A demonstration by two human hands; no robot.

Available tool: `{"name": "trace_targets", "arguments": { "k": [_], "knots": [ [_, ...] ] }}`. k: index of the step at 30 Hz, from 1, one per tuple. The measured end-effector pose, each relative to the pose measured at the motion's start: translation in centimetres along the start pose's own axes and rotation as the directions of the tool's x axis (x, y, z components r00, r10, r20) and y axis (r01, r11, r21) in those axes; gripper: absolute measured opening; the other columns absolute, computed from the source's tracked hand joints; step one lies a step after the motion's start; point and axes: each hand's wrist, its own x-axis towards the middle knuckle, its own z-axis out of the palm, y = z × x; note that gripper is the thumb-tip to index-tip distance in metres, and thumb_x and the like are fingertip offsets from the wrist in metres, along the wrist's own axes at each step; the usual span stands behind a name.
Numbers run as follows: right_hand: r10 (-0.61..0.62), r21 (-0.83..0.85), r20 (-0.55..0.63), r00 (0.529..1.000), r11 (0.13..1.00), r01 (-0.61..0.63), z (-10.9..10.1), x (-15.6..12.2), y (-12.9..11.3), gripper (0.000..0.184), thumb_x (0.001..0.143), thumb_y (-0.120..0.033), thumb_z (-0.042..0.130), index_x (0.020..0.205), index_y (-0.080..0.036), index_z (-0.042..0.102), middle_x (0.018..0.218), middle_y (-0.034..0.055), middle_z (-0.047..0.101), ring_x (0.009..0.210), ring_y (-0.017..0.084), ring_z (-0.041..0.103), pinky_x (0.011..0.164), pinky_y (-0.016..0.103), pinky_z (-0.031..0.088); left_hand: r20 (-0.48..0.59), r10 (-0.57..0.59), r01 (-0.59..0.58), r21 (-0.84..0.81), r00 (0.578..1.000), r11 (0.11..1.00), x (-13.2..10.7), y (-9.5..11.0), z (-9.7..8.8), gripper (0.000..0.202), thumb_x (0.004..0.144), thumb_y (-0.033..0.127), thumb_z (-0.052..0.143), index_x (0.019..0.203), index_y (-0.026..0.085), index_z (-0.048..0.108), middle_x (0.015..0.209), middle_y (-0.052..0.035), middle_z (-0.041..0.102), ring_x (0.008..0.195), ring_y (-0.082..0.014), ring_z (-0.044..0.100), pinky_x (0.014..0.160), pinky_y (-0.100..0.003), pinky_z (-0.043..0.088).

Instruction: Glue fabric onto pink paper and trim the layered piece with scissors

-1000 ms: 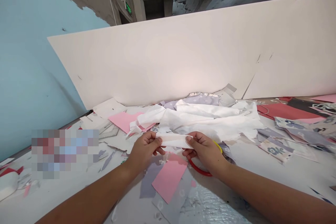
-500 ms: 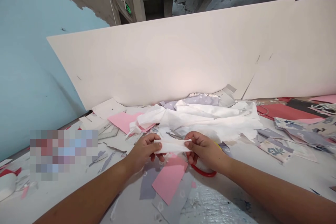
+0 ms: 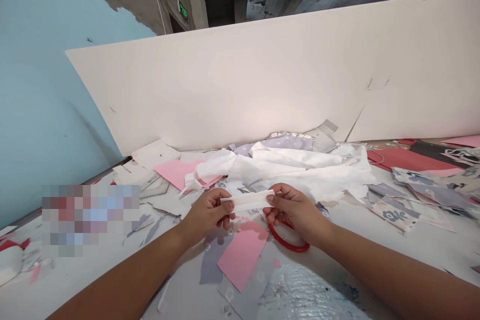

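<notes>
A small folded white strip [image 3: 250,202], thin fabric or tissue-like, is stretched level between my two hands above the table. My left hand [image 3: 213,208] pinches its left end between thumb and fingers. At the other end my right hand [image 3: 290,208] grips it the same way, thumb on top. Partly hidden below the right hand lies a red loop handle [image 3: 289,245], which looks like that of scissors. A pink paper piece [image 3: 243,256] rests on grey-violet floral scraps [image 3: 213,262] under the strip. Crumpled white cloth [image 3: 300,175] spreads just beyond my hands.
A white panel [image 3: 262,90] stands upright behind the table. At right lie patterned fabric pieces [image 3: 397,215] and a red sheet [image 3: 416,160]. Cardboard scraps [image 3: 155,155] and pink paper [image 3: 170,172] are at the back left. A blurred patch covers the left side.
The white strip has become narrower, showing a lengthwise fold. My right hand has risen slightly and tilted its end up, and more of the red handle shows.
</notes>
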Motion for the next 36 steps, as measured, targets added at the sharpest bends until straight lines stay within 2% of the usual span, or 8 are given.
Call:
{"name": "trace_targets", "arguments": {
  "k": [4,7,17,23,25,30,33,36],
  "knots": [
    [0.000,0.105,0.073,0.997,0.994,-0.008,-0.4,0.1,-0.1,0.016,0.067,-0.026,0.062,0.077,-0.019,0.052,0.062,-0.0004,0.064,0.051,0.010,0.058,0.047,0.019,0.039,0.025,-0.028,0.032,-0.157,0.999,0.987,0.1,0.1,-0.2,0.024,0.069,0.034,0.062,0.084,0.020,0.051,0.059,0.0040,0.059,0.048,-0.0085,0.055,0.049,-0.021,0.038],
    [0.020,0.136,0.113,0.993,0.990,-0.035,-0.6,0.1,-0.2,0.014,0.068,-0.026,0.062,0.076,-0.019,0.053,0.064,0.0003,0.065,0.052,0.009,0.058,0.049,0.019,0.040,0.057,-0.043,0.055,-0.238,0.997,0.970,0.0,0.2,-0.3,0.021,0.067,0.032,0.064,0.080,0.020,0.052,0.059,0.0040,0.058,0.051,-0.0088,0.056,0.051,-0.021,0.038],
    [0.041,0.172,0.188,0.981,0.982,-0.074,-1.4,0.4,-0.4,0.010,0.068,-0.019,0.060,0.073,-0.020,0.051,0.065,0.0000,0.065,0.052,0.009,0.058,0.050,0.020,0.040,0.083,0.029,-0.010,-0.223,0.996,0.975,-0.2,0.6,-0.3,0.016,0.065,0.028,0.066,0.074,0.018,0.057,0.063,0.0003,0.061,0.054,-0.0100,0.056,0.052,-0.022,0.039],
    [0.075,0.219,0.208,0.975,0.968,-0.121,-1.1,0.2,-0.7,0.011,0.067,-0.017,0.058,0.070,-0.020,0.049,0.061,-0.0015,0.064,0.047,0.008,0.055,0.047,0.018,0.037,0.130,-0.120,0.160,-0.369,0.984,0.915,-0.4,0.4,-0.2,0.016,0.061,0.023,0.068,0.071,0.019,0.057,0.058,0.0011,0.059,0.049,-0.0086,0.054,0.050,-0.021,0.040],
    [0.087,0.235,0.213,0.973,0.962,-0.137,-1.1,0.2,-0.6,0.011,0.066,-0.017,0.057,0.071,-0.021,0.048,0.061,-0.0022,0.063,0.047,0.008,0.054,0.048,0.018,0.037,0.132,-0.139,0.180,-0.391,0.982,0.903,-0.4,0.3,-0.2,0.015,0.059,0.021,0.068,0.069,0.019,0.057,0.059,0.0009,0.059,0.052,-0.0087,0.054,0.050,-0.020,0.040],
    [0.057,0.167,0.215,0.975,0.981,-0.094,-1.1,0.1,-0.6,0.003,0.065,-0.017,0.051,0.065,-0.019,0.049,0.059,-0.0002,0.062,0.056,0.012,0.058,0.053,0.022,0.039,0.117,-0.036,0.077,-0.360,0.992,0.930,-0.4,0.2,-0.1,0.007,0.058,0.012,0.059,0.061,0.018,0.058,0.060,0.0007,0.058,0.053,-0.0092,0.053,0.051,-0.021,0.039],
    [-0.024,0.005,0.196,0.980,1.000,0.023,-1.1,0.0,-0.7,0.008,0.068,-0.023,0.052,0.062,-0.018,0.050,0.060,0.0021,0.062,0.060,0.016,0.059,0.056,0.026,0.041,0.103,0.061,-0.025,-0.317,0.993,0.948,-0.5,0.2,0.0,0.011,0.058,0.010,0.050,0.060,0.017,0.058,0.060,0.0008,0.055,0.056,-0.0104,0.052,0.052,-0.022,0.037],
    [-0.127,-0.204,0.133,0.983,0.967,0.153,-1.1,-0.1,-0.7,0.019,0.072,-0.032,0.056,0.061,-0.017,0.050,0.059,0.0004,0.060,0.058,0.013,0.056,0.058,0.026,0.041,0.038,0.144,-0.138,-0.129,0.989,0.982,-0.6,0.4,0.2,0.014,0.065,0.014,0.046,0.055,0.016,0.056,0.059,-0.0002,0.052,0.058,-0.0112,0.048,0.056,-0.024,0.036]
  ]
}}
